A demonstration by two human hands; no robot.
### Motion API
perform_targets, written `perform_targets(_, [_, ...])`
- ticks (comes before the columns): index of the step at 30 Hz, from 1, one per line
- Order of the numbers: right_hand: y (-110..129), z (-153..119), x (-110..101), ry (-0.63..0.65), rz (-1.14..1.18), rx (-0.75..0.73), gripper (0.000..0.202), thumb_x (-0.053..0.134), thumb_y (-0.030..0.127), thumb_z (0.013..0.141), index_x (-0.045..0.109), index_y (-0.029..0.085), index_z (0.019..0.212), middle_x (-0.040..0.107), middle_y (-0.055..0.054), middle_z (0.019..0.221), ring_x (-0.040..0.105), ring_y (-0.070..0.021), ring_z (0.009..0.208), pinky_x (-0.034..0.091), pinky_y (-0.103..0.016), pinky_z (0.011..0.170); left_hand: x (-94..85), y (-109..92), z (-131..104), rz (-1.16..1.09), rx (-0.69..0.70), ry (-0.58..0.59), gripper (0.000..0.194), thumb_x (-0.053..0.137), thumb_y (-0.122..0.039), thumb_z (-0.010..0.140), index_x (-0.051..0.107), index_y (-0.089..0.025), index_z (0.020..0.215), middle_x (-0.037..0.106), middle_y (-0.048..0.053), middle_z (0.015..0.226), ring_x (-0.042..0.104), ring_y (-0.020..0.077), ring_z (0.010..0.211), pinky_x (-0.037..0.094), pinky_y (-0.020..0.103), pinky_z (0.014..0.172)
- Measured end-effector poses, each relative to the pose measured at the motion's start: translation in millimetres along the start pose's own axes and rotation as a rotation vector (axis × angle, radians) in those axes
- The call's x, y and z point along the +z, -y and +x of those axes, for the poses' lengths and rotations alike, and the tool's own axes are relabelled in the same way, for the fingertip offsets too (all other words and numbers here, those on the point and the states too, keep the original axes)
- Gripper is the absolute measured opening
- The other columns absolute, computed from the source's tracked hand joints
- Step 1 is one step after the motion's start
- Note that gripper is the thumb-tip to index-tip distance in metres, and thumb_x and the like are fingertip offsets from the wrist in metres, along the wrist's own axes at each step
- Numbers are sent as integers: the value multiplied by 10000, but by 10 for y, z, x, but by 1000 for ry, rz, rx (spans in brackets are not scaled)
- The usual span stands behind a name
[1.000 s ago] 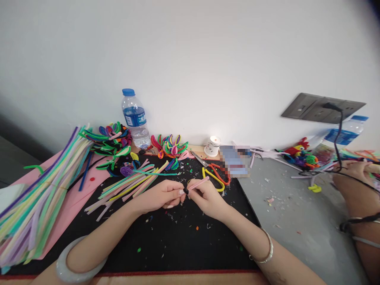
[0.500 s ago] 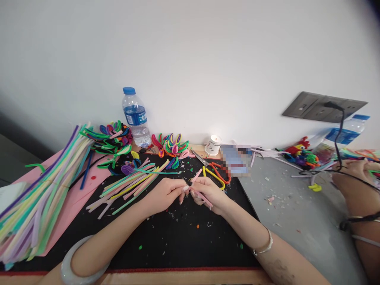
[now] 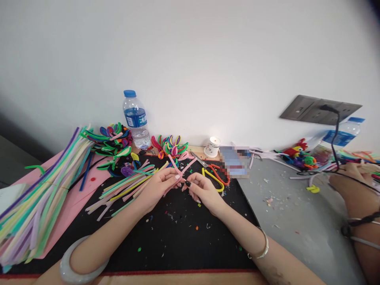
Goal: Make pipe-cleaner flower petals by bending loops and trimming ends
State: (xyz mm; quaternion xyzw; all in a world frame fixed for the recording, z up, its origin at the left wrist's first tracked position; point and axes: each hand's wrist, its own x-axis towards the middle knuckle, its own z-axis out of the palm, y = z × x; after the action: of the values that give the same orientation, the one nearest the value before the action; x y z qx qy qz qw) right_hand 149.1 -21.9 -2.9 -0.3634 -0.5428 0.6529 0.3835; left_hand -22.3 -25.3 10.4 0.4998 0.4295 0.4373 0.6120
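Above the black mat, my left hand pinches a pink pipe cleaner between thumb and fingers. Two pink ends spread upward from the grip in a V. My right hand is closed beside it, thumb and forefinger pinched at the lower part of the pink pipe cleaner, just right of the left fingertips. The exact hold there is partly hidden by the fingers. Beyond my right hand lie scissors with yellow and orange handles. Loose pastel pipe cleaners lie by my left hand.
A large pipe cleaner bundle covers the left side. Along the wall stand a water bottle, colourful pipe cleaner shapes and a paper cup. A co-worker's hand is at the far right, near a hanging black cable.
The pink pipe cleaner has passed from my right hand's side to my left hand, its ends now pointing up. My hands have drawn slightly apart.
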Motion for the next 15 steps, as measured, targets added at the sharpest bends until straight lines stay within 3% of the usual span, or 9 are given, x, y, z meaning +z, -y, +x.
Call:
perform_targets(5, [-46, -21, 84, -27, -176, -49, 180, 622, 293, 738, 523, 164, 816, 516, 33, 657, 438, -61, 500, 329, -178, 425, 51, 30, -24, 71, 54, 5, 208, 581, -351, 778, 604, -151, 828, 542, -14, 717, 418, 79, 556, 316, 196, 503])
perform_targets(8, [-46, -30, 95, -73, -232, -63, 102, 574, 233, 751, 520, 163, 802, 479, 53, 589, 409, -63, 472, 315, -184, 423, 80, 41, -37, 120, 42, 21, 218, 582, -357, 774, 616, -148, 828, 562, -6, 725, 441, 91, 575, 307, 198, 490])
perform_targets(15, [28, -47, 64, -77, -126, -79, 63, 498, 184, 767, 436, 191, 777, 544, 51, 564, 432, -75, 481, 323, -187, 460, 72, 29, -37, 3, 41, 47, 163, 569, -292, 803, 585, -155, 888, 609, 21, 826, 556, 141, 759, 428, 257, 727])
